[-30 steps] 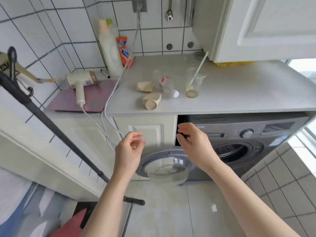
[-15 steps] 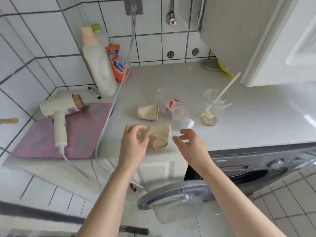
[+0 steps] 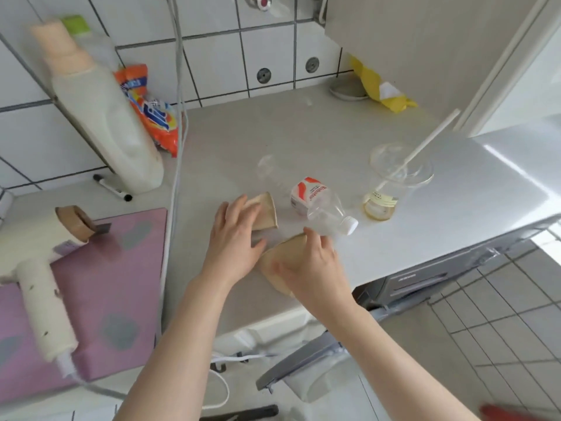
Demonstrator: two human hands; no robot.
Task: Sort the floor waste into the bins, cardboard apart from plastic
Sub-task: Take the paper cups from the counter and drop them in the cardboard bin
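Observation:
Two brown paper cups lie on their sides on the pale counter (image 3: 303,141). My left hand (image 3: 235,238) lies over the narrow end of the far paper cup (image 3: 265,211), fingers on top and thumb below. My right hand (image 3: 312,265) is closed around the near paper cup (image 3: 270,261) by the counter's front edge. Just right of the far cup a clear plastic bottle (image 3: 318,208) with a red-and-white label lies on its side. Further right a clear plastic cup (image 3: 397,177) with a white straw stands upright.
A white detergent bottle (image 3: 103,117) and an orange packet (image 3: 151,113) stand at the back left. A hair dryer (image 3: 39,268) rests on a pink mat (image 3: 115,299), its cable running along the counter edge. A yellow bag (image 3: 379,86) lies under the cabinet. The washing machine door (image 3: 303,363) hangs open below.
The view has moved closer over the counter. Both hands have reached forward: the left from the near cup to the far cup, the right onto the near cup.

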